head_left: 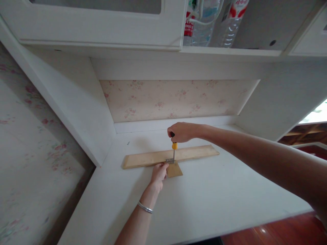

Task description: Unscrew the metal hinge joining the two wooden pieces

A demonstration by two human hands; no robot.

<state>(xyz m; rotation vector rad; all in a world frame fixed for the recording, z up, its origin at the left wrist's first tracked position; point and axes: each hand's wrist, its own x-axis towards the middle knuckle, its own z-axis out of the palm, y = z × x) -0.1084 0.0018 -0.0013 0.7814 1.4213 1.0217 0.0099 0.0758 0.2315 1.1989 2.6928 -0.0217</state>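
At frame centre, the right hand (182, 132) was closed around a screwdriver (174, 148) (yellow collar) standing on a small metal bracket (170, 160). The left hand (159, 172) pressed the stiff, light-looking wooden strip (143, 159) flat on the white surface (217, 194), fingers apparently curled.

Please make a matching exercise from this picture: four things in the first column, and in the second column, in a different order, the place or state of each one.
Things:
1. right hand
2. left hand
3. long wooden strip
4. plastic bottles

Places or states:
A. lies flat on the white desk
B. stand on the shelf above the desk
C. grips the screwdriver from above, tool upright
D. rests at the small wooden piece, bracelet on its wrist

Pairs: 1-C, 2-D, 3-A, 4-B
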